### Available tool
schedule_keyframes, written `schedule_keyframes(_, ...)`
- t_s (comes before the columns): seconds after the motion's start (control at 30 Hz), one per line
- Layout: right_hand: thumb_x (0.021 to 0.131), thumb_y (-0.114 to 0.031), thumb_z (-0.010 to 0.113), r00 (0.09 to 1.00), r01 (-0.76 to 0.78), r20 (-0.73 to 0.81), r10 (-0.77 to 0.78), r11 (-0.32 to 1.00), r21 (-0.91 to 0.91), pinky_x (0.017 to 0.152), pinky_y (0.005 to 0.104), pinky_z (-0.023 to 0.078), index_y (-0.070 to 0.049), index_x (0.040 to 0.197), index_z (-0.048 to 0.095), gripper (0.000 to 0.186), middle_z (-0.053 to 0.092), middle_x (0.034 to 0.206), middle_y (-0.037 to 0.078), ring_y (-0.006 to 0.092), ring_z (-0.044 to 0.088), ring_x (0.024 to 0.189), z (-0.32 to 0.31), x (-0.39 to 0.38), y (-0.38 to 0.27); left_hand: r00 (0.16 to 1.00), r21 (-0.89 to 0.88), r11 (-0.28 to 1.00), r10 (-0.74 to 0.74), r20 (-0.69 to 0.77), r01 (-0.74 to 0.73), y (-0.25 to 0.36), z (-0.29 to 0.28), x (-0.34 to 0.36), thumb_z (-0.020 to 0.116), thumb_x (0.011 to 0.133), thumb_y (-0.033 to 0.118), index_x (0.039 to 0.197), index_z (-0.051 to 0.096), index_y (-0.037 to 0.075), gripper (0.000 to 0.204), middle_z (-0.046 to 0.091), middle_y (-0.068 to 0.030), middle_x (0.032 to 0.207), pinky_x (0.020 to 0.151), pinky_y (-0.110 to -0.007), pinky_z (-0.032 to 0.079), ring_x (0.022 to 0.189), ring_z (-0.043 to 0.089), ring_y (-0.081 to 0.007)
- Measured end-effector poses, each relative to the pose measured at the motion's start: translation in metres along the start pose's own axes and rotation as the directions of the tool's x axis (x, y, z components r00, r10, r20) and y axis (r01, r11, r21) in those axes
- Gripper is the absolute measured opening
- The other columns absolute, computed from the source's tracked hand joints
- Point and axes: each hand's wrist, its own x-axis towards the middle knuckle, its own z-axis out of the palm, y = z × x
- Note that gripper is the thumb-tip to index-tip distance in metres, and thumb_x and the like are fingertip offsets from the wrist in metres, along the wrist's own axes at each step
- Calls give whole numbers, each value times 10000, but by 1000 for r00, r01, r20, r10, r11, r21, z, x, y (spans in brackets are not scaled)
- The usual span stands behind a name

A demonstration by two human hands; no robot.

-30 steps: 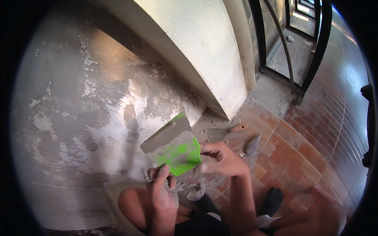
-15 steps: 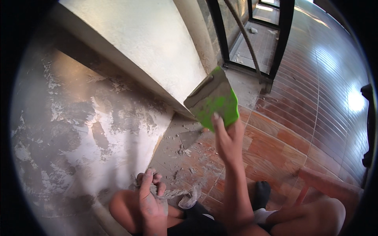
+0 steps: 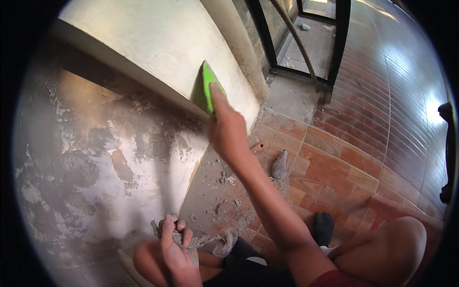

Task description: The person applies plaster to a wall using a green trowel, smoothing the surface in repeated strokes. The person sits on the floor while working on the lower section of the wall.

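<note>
My right hand [image 3: 224, 122] grips a green putty spreader [image 3: 208, 81], its forefinger along the tool, which is held edge-on at the white wall ledge [image 3: 148, 43]; whether it touches the surface I cannot tell. My left hand [image 3: 179, 246], dusted with grey paste, is closed around a crumpled paste-smeared plastic bag [image 3: 224, 238] near my left knee. Below my right hand, an orange tool handle [image 3: 262, 145] and a grey pointed object [image 3: 279, 165] lie among grey crumbs on the floor.
A patchy grey-and-white wall [image 3: 86, 158] fills the left. Wood-look floor tiles [image 3: 351, 158] extend right, with a reddish low seat [image 3: 382, 205] near my right knee. A black-framed glass panel [image 3: 337, 52] and a leaning rod [image 3: 299, 45] are at the top.
My right hand with the spreader has moved up and leftward to the white ledge, turning the blade edge-on. My left hand has dropped slightly leftward, still holding the bag.
</note>
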Motion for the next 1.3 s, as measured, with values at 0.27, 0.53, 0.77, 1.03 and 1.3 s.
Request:
schedule_keyframes(0.27,778,105,554,992,114,-50,-115,993,-33,978,487,514,3,1488,343,748,426,1460,312,467,449,1332,29,-34,-17,998,-77,997,5,59,0,-3,-4,-1,576,1018,181,1018,537,60,128,584,-10,962,434,-181,371,766,547,-66)
schedule_keyframes(0.53,806,90,559,997,82,5,-83,995,48,961,476,527,-4,1455,406,673,523,1388,266,408,566,1227,0,-56,-28,996,-53,999,-3,93,8,-5,4,0,583,1016,186,1021,529,56,141,583,-8,953,434,-174,374,777,546,-56)
schedule_keyframes(0.77,910,-13,616,831,-337,146,537,277,900,827,349,560,35,1276,514,383,669,1143,135,241,694,950,-55,-56,6,993,-69,994,-77,86,83,-5,14,-2,594,1002,177,1034,530,71,128,591,-26,989,498,-198,448,795,559,-76)
schedule_keyframes(1.03,912,-4,606,808,-314,271,524,-6,949,845,352,537,14,1250,529,347,655,1116,94,186,655,990,-70,-41,24,885,160,960,-275,375,230,35,31,-3,575,922,106,1044,472,176,174,552,-159,1089,507,-392,588,830,610,-277)
schedule_keyframes(1.3,964,7,536,952,-137,-166,256,844,518,887,266,463,21,1364,529,401,666,1143,112,182,622,987,-44,-11,29,796,325,929,-328,508,175,80,46,6,520,833,48,1115,465,84,290,493,-172,927,359,-253,379,589,471,-160)
